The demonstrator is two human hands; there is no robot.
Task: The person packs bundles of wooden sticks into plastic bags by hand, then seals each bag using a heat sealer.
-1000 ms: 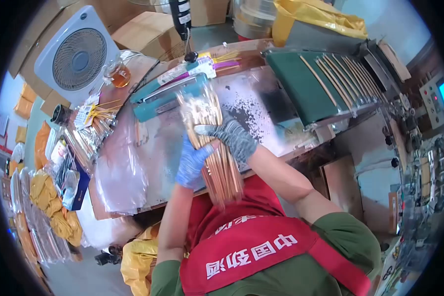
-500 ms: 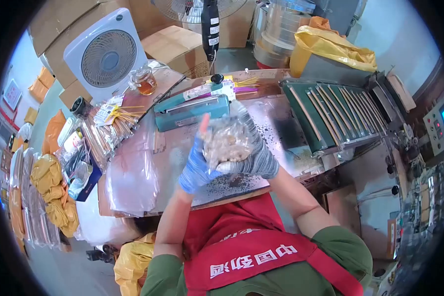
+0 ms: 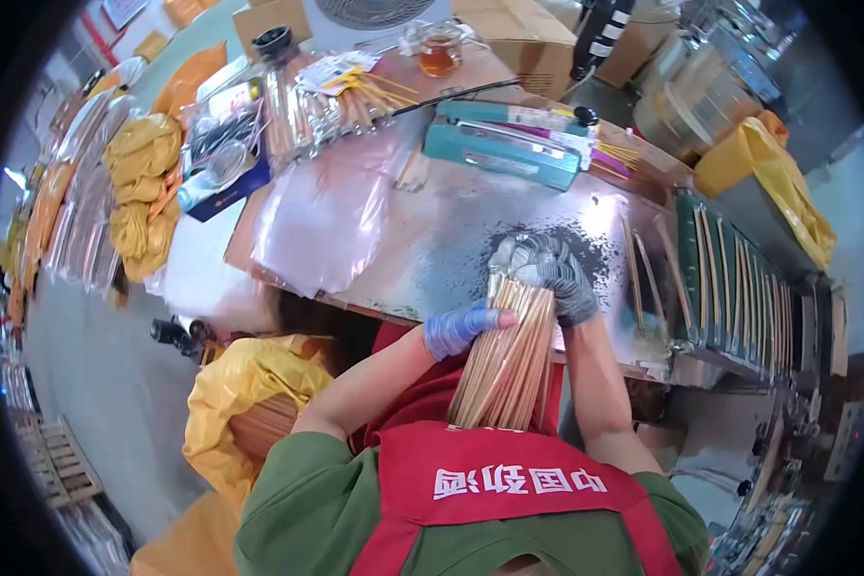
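A bundle of thin wooden sticks in clear plastic leans over the table's front edge against the red apron. My left hand, in a blue fingerless-looking glove with the thumb tip bare, grips its left side near the upper part. Around the bundle's far end closes my right hand, in a grey striped glove; its palm side is hidden. Just right of my right hand, a few loose wrapped sticks lie on the table.
A green conveyor carrying several sticks stands at the right. Clear plastic bags lie left on the table. Behind are a teal sealer-like box and a glass jar of amber liquid. A yellow sack of sticks sits below left.
The bundle, earlier held end-on over the table, is now tipped lengthwise toward my body. My right hand has moved to its far end. The view has swung left and down.
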